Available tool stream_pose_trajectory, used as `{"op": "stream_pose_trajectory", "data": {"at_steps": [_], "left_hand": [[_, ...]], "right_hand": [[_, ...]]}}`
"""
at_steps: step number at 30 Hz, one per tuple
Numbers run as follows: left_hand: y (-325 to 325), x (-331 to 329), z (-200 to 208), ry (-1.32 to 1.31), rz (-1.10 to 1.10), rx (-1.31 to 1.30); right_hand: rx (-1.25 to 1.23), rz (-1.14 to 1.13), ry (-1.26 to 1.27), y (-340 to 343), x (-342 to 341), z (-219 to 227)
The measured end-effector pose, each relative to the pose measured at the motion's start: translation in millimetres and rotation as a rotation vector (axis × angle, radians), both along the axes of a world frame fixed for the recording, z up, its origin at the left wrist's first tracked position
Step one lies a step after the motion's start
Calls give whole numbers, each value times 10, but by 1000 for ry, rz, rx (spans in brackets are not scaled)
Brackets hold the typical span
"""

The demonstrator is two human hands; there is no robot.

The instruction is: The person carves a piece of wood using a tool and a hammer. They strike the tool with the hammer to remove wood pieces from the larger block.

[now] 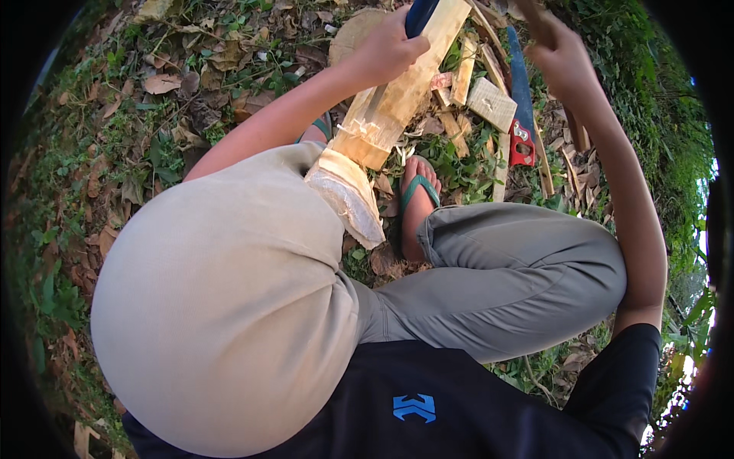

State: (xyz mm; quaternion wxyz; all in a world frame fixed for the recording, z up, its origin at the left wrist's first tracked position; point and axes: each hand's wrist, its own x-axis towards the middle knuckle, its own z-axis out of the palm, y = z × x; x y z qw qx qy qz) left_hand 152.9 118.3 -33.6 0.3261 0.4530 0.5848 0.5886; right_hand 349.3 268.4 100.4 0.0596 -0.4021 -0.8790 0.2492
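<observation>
A long pale timber block (405,99) slants from the top of the view down between my legs. Its upper face is squared, and a notch with torn fibres crosses it above its rough lower end (348,199). My left hand (390,50) is closed round a blue-handled chisel (420,17) at the block's left edge. A narrow grey strip, apparently its blade, runs down the wood below the fist. Off to the right, my raised right hand (564,61) grips a brown wooden handle (533,19); its far end is out of view.
A saw (522,99) with a blue blade and red handle lies right of the timber. Several wood offcuts (492,104) and chips lie beside it. A round log end (355,37) sits behind my left hand. My sandalled right foot (419,195) is near the block's lower end.
</observation>
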Motion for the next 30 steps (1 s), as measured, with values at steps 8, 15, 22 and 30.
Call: {"op": "stream_pose_trajectory", "data": {"at_steps": [8,15,22,30], "left_hand": [[-5,-14,-131,184,45,-7],[14,25,-250,27,-88,-61],[-24,-1,-279,133,-80,-117],[-117,13,-227,24,-128,-112]], "right_hand": [[-27,22,-31,-78,-49,-44],[28,174,-127,112,148,-234],[-41,-167,-19,159,-10,-89],[-162,-118,-158,100,-32,-202]]}}
